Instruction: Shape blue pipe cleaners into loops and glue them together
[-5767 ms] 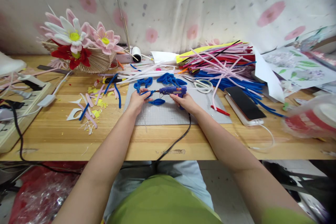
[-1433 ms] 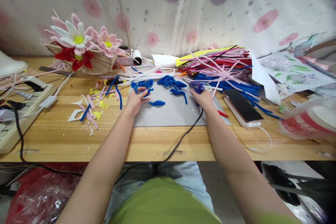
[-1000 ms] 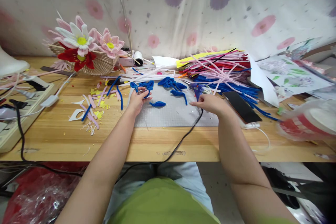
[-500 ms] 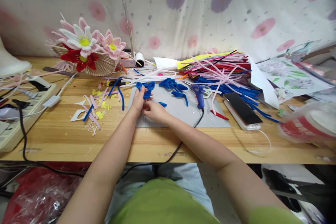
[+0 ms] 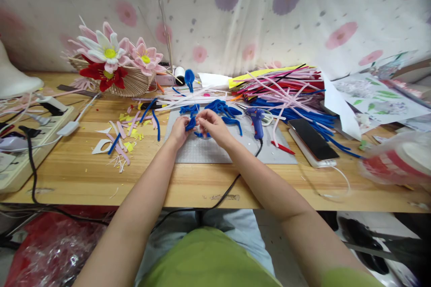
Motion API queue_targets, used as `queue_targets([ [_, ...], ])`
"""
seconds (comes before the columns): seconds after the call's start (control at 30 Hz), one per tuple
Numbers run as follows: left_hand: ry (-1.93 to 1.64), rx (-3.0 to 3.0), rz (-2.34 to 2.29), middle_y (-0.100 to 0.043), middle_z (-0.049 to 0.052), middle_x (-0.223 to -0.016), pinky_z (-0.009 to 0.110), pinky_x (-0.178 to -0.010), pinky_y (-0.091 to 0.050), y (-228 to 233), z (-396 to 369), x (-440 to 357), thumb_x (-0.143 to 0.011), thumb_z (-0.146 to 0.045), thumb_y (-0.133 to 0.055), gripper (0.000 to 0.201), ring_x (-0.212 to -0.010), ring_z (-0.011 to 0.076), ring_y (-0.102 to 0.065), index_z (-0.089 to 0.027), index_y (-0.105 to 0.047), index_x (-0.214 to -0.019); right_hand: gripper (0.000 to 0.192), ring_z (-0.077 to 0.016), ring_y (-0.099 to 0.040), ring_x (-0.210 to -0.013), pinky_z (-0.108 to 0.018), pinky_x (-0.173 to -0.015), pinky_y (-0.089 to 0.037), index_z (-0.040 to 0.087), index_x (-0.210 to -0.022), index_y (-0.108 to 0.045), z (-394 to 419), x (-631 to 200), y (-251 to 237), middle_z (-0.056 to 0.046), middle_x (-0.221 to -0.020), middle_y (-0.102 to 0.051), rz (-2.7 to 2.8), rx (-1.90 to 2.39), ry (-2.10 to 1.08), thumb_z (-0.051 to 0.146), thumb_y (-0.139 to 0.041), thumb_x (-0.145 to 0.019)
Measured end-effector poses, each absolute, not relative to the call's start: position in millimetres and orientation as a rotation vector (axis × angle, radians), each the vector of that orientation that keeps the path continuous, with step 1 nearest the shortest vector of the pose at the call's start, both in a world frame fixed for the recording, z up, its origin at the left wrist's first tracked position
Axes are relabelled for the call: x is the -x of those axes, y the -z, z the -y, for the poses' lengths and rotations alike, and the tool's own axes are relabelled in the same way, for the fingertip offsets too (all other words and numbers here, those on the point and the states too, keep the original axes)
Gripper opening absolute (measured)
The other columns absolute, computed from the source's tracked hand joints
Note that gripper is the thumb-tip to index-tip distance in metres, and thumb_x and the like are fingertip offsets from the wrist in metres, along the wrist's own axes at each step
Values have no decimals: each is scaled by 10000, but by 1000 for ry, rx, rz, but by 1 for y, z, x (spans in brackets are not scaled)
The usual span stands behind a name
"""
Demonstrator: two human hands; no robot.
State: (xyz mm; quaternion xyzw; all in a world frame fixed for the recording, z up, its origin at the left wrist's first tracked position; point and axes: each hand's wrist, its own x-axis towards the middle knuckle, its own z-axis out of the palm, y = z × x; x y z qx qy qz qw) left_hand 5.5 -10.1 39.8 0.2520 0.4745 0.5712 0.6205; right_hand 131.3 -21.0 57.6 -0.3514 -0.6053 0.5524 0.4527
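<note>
Right hand (image 5: 211, 124) has left the glue gun (image 5: 256, 119), now lying on the mat (image 5: 229, 150), and joined left hand (image 5: 181, 128) mid-bench (image 5: 84, 175). Both pinch one blue petal piece (image 5: 192, 122) between them; its stem runs up and away, tip toward the wall.
</note>
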Motion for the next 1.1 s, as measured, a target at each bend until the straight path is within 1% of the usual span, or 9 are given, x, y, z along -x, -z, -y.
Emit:
queue_targets([
  [0.03, -1297, -615, -1099, -581, -13, -620, 209, -523, -432, -40, 11, -5, -737, -80, -474, 111, -548, 108, -587, -169, -426, -783, 180, -66, -402, -486, -199, -443, -338, 208, -814, -485, 17, -140, -60, 55, -609, -466, 1502, 885, -1283, 371, -537, -757],
  [0.1, -1251, -705, -1088, -628, 14, -696, 192, -526, -419, -42, 14, -3, -715, -50, -511, 180, -610, 113, -617, -169, -414, -810, 194, -70, -393, -532, -209, -490, -339, 199, -758, -492, 9, -158, -61, 43, -627, -460, 1529, 928, -1104, 385, -546, -755],
  [0.2, -1153, -836, -1007, -657, 46, -767, 157, -477, -370, -44, 16, 5, -699, -84, -584, 210, -617, 103, -617, -161, -438, -830, 217, -87, -406, -592, -237, -574, -346, 187, -655, -485, -1, -184, -54, 29, -626, -458, 1683, 996, -897, 367, -556, -754],
  [0.33, -912, -894, -910, -658, 66, -752, 136, -416, -331, -45, 14, 17, -689, -96, -608, 205, -601, 103, -607, -146, -481, -843, 204, -108, -429, -617, -258, -599, -339, 186, -648, -520, -5, -201, -36, 10, -654, -510, 1817, 1076, -766, 358, -571, -746],
  [0.4, -824, -890, -886, -654, 73, -749, 135, -396, -324, -46, 12, 20, -691, -99, -614, 204, -601, 108, -607, -137, -499, -855, 194, -114, -442, -622, -260, -600, -342, 188, -661, -537, -5, -201, -27, 3, -672, -537, 1842, 1087, -739, 357, -571, -749],
  [0.6, -739, -906, -926, -661, 83, -786, 149, -397, -377, -47, 12, 30, -696, -98, -616, 233, -606, 114, -612, -134, -513, -901, 196, -127, -487, -658, -265, -627, -364, 189, -671, -560, -5, -199, -14, -10, -705, -578, 1860, 1070, -722, 362, -561, -763],
  [0.87, -810, -864, -861, -639, 51, -758, 149, -401, -391, -38, 23, 42, -689, -109, -614, 226, -601, 101, -604, -146, -527, -894, 198, -132, -484, -661, -269, -634, -362, 194, -661, -572, -3, -195, -13, -13, -700, -574, 1923, 1091, -743, 365, -560, -762],
  [1.0, -822, -875, -857, -640, 50, -757, 154, -398, -388, -37, 25, 39, -682, -103, -608, 224, -598, 102, -602, -142, -519, -884, 194, -135, -489, -669, -272, -643, -364, 194, -667, -580, -2, -196, -13, -17, -702, -576, 1949, 1108, -745, 363, -561, -761],
  [1.1, -831, -881, -857, -652, 59, -782, 155, -399, -388, -37, 25, 39, -677, -96, -593, 257, -595, 103, -604, -141, -510, -916, 188, -137, -495, -682, -273, -655, -368, 196, -675, -582, -1, -197, -11, -18, -713, -580, 1961, 1097, -746, 362, -564, -760],
])
